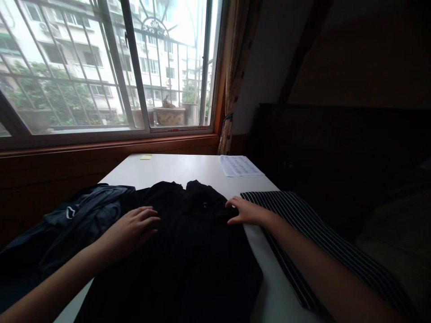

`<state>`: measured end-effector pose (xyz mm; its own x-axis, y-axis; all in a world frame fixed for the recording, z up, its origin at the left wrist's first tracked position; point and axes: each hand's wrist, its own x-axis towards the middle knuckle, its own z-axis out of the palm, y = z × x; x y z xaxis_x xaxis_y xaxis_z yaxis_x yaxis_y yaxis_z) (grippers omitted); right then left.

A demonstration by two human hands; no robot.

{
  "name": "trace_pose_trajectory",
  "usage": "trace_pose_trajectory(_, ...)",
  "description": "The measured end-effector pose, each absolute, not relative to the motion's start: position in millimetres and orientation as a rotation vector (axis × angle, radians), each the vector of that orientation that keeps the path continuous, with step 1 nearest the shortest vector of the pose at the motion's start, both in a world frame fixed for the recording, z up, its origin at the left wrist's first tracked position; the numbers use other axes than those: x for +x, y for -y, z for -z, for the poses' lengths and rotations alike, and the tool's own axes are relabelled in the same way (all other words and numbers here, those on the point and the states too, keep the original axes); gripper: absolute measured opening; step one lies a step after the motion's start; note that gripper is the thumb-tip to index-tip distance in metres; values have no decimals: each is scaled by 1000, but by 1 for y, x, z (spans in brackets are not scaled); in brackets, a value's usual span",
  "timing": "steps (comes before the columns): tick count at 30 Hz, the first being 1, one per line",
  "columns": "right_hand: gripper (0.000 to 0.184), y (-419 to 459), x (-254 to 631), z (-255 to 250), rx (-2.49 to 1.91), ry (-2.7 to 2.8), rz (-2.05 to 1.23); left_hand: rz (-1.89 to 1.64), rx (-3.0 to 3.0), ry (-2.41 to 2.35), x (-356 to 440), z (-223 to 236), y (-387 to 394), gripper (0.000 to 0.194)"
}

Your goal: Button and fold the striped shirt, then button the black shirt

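Note:
A black garment (191,251) lies spread over the white table (182,166), with a small light mark near its upper right; its exact kind is hard to tell in the dark. My left hand (136,224) is over its left side, fingers stretched out and holding nothing. At the garment's upper right edge is my right hand (240,211), its thumb and fingers apart. Whether either hand touches the cloth is unclear. Left of the black garment sits a crumpled dark blue-grey garment (90,211) with a white mark on it.
A black cloth with white stripes (303,224) lies along the table's right side, under my right forearm. Printed paper sheets (240,166) rest at the far right corner, a yellow sticky note (146,157) at the far left. Beyond stand a barred window (168,67) and a tied curtain (232,80).

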<state>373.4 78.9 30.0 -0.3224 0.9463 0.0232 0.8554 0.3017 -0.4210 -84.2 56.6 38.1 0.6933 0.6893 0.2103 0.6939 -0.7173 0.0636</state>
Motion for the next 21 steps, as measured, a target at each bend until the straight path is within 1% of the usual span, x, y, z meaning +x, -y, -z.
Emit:
trace_pose_trajectory(3, 18, -77, 374, -28, -1761, 2256, -395, 212, -3021, 1064, -59, -23, -25, 46)
trace_pose_trajectory(4, 11, -79, 377, -28, -1812, 2209, -357, 166, -3067, 1035, -54, -16, -16, 51)
trace_pose_trajectory(5, 9, -82, 382, -29, -1866, 2148, -320, 132, -3105, 1011, -51, -8, -7, 56)
trace_pose_trajectory(9, 17, -95, 413, -38, -2078, 1827, -163, 71, -3171, 981, -44, 8, 24, 65)
trace_pose_trajectory(11, 17, -97, 423, -42, -2132, 1720, -109, 3, -3216, 942, -42, 3, 36, 73)
trace_pose_trajectory(13, 20, -94, 423, -44, -2119, 1697, -69, -84, -3269, 909, -40, -13, 47, 83)
trace_pose_trajectory(15, 19, -84, 411, -44, -2037, 1758, -45, -183, -3296, 923, -40, -34, 55, 81)
trace_pose_trajectory(17, 11, -67, 388, -46, -1909, 1883, -74, -292, -3269, 995, -44, -50, 62, 70)
trace_pose_trajectory(18, 6, -55, 373, -47, -1828, 1971, -126, -346, -3236, 1044, -49, -53, 65, 65)
trace_pose_trajectory(19, 6, -41, 358, -49, -1746, 2058, -192, -401, -3197, 1096, -55, -52, 67, 63)
trace_pose_trajectory(20, 10, -24, 342, -50, -1627, 2165, -283, -444, -3155, 1152, -63, -47, 69, 62)
trace_pose_trajectory(21, 13, -7, 327, -50, -1383, 2323, -445, -465, -3112, 1208, -72, -38, 72, 61)
